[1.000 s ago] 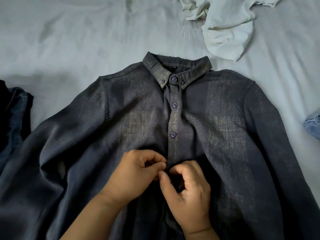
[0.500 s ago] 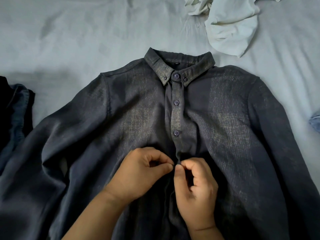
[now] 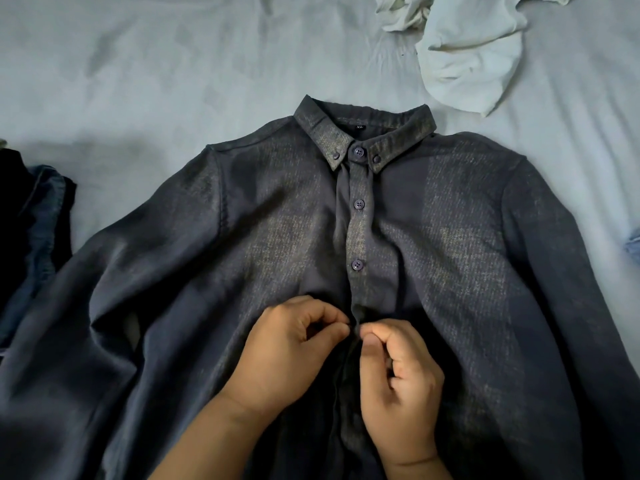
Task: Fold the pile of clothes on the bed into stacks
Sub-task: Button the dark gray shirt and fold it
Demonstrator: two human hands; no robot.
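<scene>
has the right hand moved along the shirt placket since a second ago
Cannot tell: the right hand sits just below the third button of the shirt, as before; the camera moved.

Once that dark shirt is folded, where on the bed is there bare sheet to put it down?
Bare sheet lies left of the white garment and above the dark shirt, between its collar and the denim pile. The right edge is crowded by a sleeve and a blue scrap.
</scene>
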